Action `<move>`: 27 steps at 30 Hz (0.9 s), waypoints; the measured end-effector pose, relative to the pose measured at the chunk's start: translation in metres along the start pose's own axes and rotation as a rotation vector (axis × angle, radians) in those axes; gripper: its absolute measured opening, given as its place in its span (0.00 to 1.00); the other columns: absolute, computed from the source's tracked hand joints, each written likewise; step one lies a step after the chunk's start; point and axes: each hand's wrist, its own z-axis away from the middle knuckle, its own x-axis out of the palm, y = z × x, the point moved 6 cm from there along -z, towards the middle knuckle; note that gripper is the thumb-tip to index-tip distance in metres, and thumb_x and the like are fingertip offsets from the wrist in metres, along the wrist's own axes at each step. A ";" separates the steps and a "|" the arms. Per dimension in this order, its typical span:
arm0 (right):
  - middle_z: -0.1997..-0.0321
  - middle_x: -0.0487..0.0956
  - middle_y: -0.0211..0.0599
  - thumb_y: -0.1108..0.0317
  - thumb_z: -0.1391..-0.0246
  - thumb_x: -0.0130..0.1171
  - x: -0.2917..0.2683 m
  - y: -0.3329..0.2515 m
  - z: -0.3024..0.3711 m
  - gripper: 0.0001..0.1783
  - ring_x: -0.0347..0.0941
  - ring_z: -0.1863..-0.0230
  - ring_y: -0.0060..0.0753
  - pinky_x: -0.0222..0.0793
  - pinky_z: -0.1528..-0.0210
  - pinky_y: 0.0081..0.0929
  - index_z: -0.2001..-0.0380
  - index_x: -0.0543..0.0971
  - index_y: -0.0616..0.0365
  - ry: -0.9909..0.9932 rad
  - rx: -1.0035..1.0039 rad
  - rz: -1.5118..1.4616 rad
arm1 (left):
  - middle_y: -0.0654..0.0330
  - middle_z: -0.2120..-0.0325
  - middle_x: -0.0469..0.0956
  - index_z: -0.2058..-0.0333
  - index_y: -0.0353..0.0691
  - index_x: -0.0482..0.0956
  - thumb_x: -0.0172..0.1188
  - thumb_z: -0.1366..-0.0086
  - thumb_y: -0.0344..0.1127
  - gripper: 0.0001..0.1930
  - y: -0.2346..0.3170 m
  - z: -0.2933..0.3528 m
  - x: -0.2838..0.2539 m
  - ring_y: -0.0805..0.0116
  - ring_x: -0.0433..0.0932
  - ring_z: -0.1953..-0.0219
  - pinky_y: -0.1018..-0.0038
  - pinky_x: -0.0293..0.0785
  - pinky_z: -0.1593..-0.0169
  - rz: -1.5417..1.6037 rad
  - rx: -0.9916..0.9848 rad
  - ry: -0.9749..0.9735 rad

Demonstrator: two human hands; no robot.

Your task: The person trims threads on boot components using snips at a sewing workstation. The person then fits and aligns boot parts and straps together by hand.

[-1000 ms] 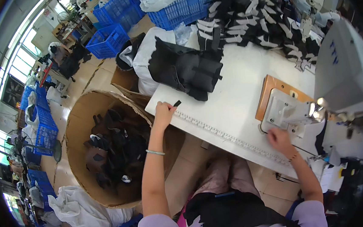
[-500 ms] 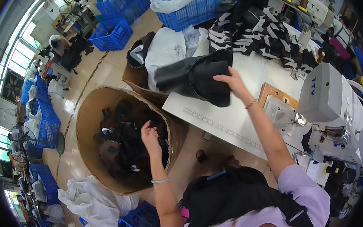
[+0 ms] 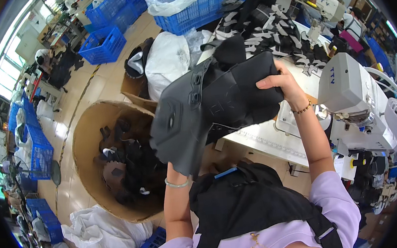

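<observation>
- The right hand (image 3: 285, 87) holds the right end of a black piece (image 3: 236, 95). Its thumb is on the near side.
- The left hand (image 3: 176, 173) is mostly hidden behind the left part of the piece. One cannot tell how its fingers are.
- The black piece is up in the air, in front of the person. It hides part of the white counter (image 3: 267, 142).
- Its left part is a big flap with small slots. It hangs down past the left wrist, which has a pale ring.
- A ruler (image 3: 275, 147) runs along the near edge of the counter.
- A sewing machine (image 3: 345, 87) stands on the right.
- Lots of black and gray bits (image 3: 273, 36) lie in a heap at the back of the counter.
- A big brown box (image 3: 88, 179) stands on the floor at the left. Dark scraps (image 3: 134, 164) are in it.
- A white bag (image 3: 167, 56) is just behind the black piece.
- A white sack (image 3: 104, 234) lies near the box, at the lower left.
</observation>
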 end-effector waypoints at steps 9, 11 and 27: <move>0.66 0.79 0.45 0.71 0.60 0.55 -0.015 0.109 -0.032 0.16 0.77 0.67 0.38 0.75 0.60 0.31 0.65 0.75 0.68 -0.035 0.247 -0.667 | 0.65 0.69 0.76 0.55 0.35 0.65 0.55 0.43 0.19 0.17 0.088 0.007 0.066 0.81 0.72 0.66 0.85 0.66 0.62 0.120 -0.226 0.172; 0.63 0.78 0.49 0.65 0.56 0.50 -0.007 0.180 -0.047 0.19 0.77 0.65 0.43 0.75 0.56 0.36 0.63 0.74 0.69 -0.138 0.368 -1.016 | 0.61 0.75 0.77 0.63 0.36 0.63 0.61 0.43 0.27 0.14 0.124 0.002 0.110 0.75 0.76 0.72 0.79 0.70 0.68 -0.455 -0.063 0.074; 0.59 0.77 0.52 0.60 0.47 0.43 0.095 0.230 -0.020 0.23 0.76 0.59 0.48 0.73 0.51 0.39 0.57 0.73 0.69 -0.434 0.713 -1.049 | 0.62 0.62 0.72 0.61 0.37 0.75 0.67 0.52 0.39 0.20 0.183 0.052 0.157 0.62 0.75 0.67 0.72 0.72 0.71 -1.591 0.070 0.485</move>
